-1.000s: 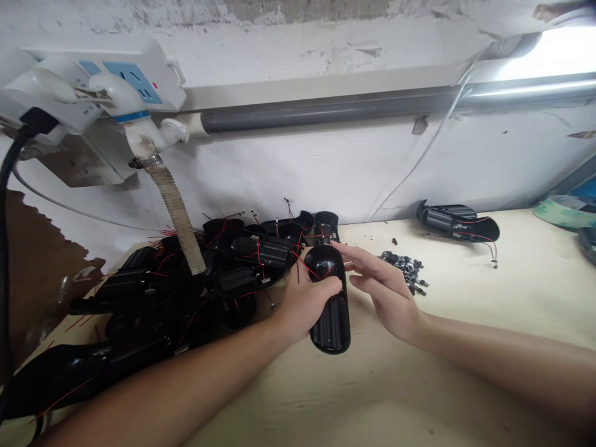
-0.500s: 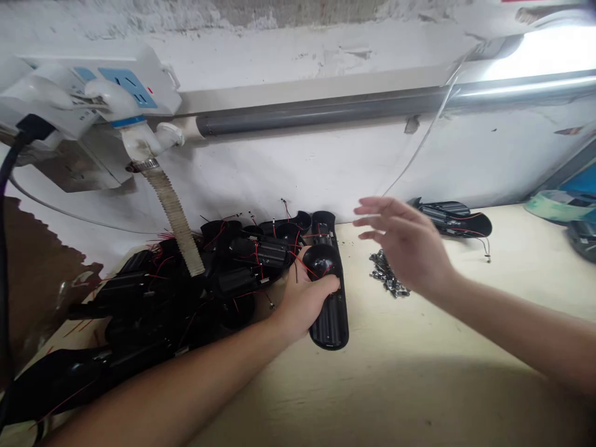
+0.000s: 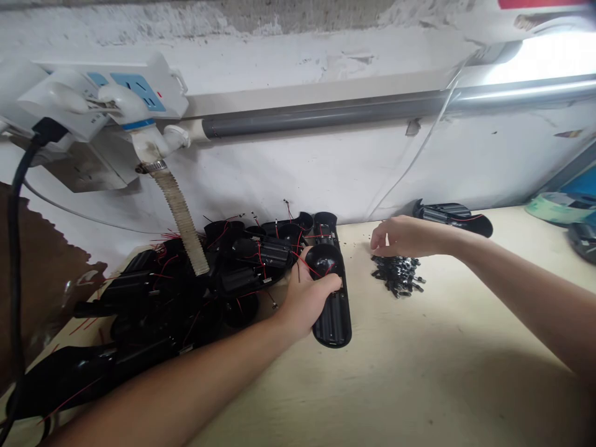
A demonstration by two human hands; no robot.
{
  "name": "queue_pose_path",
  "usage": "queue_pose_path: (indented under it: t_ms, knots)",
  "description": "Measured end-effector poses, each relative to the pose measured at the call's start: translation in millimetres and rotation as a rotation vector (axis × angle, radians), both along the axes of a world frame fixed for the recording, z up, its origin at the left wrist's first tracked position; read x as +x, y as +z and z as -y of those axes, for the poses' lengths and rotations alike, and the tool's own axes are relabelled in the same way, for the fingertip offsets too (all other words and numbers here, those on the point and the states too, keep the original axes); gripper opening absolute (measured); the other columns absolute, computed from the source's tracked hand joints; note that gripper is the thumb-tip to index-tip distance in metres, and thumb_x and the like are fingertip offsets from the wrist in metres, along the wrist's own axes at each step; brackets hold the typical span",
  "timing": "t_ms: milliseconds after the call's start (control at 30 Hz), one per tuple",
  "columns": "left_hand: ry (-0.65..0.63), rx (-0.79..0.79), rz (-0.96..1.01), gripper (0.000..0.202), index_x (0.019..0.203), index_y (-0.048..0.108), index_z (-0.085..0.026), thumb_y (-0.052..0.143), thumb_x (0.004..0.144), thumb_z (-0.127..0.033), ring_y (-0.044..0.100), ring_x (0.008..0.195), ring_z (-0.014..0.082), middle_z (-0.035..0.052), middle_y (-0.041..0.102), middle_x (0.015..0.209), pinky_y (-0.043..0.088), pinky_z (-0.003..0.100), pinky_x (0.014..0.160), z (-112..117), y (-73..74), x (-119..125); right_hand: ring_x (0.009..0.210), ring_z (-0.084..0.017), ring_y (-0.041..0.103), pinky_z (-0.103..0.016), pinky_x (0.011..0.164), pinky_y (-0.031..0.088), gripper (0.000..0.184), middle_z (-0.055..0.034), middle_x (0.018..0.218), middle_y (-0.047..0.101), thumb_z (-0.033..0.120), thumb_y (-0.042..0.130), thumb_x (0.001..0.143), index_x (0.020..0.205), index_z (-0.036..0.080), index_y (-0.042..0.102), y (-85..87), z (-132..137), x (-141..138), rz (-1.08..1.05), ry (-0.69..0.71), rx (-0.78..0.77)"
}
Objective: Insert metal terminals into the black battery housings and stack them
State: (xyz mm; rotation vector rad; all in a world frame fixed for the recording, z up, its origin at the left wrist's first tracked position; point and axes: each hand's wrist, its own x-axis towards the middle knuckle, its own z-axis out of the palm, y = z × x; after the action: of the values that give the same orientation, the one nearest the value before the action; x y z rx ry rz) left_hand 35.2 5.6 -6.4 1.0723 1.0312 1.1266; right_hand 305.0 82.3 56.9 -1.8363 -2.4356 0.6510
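Observation:
My left hand (image 3: 305, 298) grips a long black plastic housing (image 3: 331, 316) with a rounded end, a round cup in its middle and thin red wires. Its thumb lies across the housing and the other fingers are tucked behind the left side. To the right, my right hand (image 3: 400, 236) is bent over the back edge of a heap of small shiny metal and black parts (image 3: 400, 276). The fingers of that hand are curled, tips drawn together; whatever may be between them is hidden.
Many similar black housings (image 3: 237, 279) with red wires are piled on the left, below a ribbed hose (image 3: 179, 217). Another housing (image 3: 454, 217) lies by the wall at the right. A roll of green tape (image 3: 554, 208) sits at the far right of the pale table (image 3: 419, 372).
My right hand has come down to the small parts, its spread fingers now curled. My left hand keeps its hold on the black housing. The view has shifted slightly.

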Motion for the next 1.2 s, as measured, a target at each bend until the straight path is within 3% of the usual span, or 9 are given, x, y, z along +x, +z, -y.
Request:
queue_pose_path:
  t_ms: [300,433,500,600,700,867,1200]
  knots:
    - [-0.024,-0.014,0.033,0.038,0.099,0.061,-0.024,0.071,0.063,-0.018,0.058,0.076,0.0176,-0.0017,0.060,0.083,0.051,0.031,0.071,-0.3,0.9,0.9,0.073,-0.022,0.068,-0.036,0.068,0.045,0.010,-0.0078,0.084,0.078,0.025,0.071,0.085,0.077,0.021,0.075,-7.6,1.4,-8.3,-0.022,0.051,0.010]
    - [0.010,0.020,-0.014,0.036,0.100,0.063,-0.024,0.070,0.065,-0.017,0.062,0.083,0.0203,-0.0002,0.062,0.087,0.053,0.033,0.076,1.0,0.2,0.2,0.067,-0.020,0.065,-0.037,0.065,0.046,0.014,-0.0087,0.089,0.079,0.033,0.067,0.090,0.088,0.021,0.074,-3.1,5.0,-13.7,-0.102,0.018,0.082]
    - [0.049,0.071,-0.026,0.034,0.099,0.062,-0.023,0.069,0.066,-0.017,0.063,0.086,0.0206,-0.0002,0.063,0.089,0.053,0.034,0.079,2.6,0.9,0.1,0.069,-0.019,0.065,-0.036,0.066,0.049,0.019,-0.0079,0.089,0.078,0.040,0.067,0.094,0.091,0.022,0.073,-4.1,12.3,-24.9,-0.260,0.005,0.099]
    - [0.161,0.184,-0.087,0.029,0.097,0.060,-0.023,0.068,0.070,-0.018,0.062,0.089,0.0199,-0.0008,0.063,0.092,0.052,0.034,0.084,5.0,3.9,0.6,0.077,-0.021,0.068,-0.037,0.071,0.053,0.028,-0.0064,0.086,0.077,0.050,0.074,0.092,0.089,0.022,0.073,-14.5,30.4,-53.3,-0.701,-0.030,0.118]
    - [0.271,0.241,-0.137,0.028,0.101,0.060,-0.023,0.067,0.074,-0.018,0.062,0.090,0.0199,-0.0010,0.064,0.094,0.052,0.034,0.085,5.7,7.2,1.6,0.082,-0.021,0.070,-0.038,0.075,0.055,0.028,-0.0067,0.089,0.078,0.049,0.078,0.092,0.095,0.021,0.077,-30.8,51.6,-81.8,-0.959,-0.109,0.194]
    - [0.320,0.250,-0.116,0.029,0.103,0.059,-0.023,0.067,0.075,-0.016,0.063,0.091,0.0206,-0.0003,0.065,0.095,0.053,0.035,0.086,4.8,8.9,2.1,0.087,-0.022,0.071,-0.040,0.079,0.056,0.023,-0.0084,0.097,0.080,0.041,0.077,0.095,0.103,0.021,0.081,-48.4,73.4,-96.3,-1.041,-0.172,0.246]
    - [0.311,0.280,-0.147,0.028,0.103,0.058,-0.023,0.068,0.078,-0.017,0.064,0.098,0.0202,0.0004,0.066,0.102,0.051,0.035,0.092,5.0,9.2,1.9,0.089,-0.021,0.073,-0.039,0.083,0.058,0.017,-0.0070,0.097,0.081,0.039,0.084,0.091,0.098,0.023,0.083,-59.2,72.5,-93.0,-1.158,-0.159,0.139]
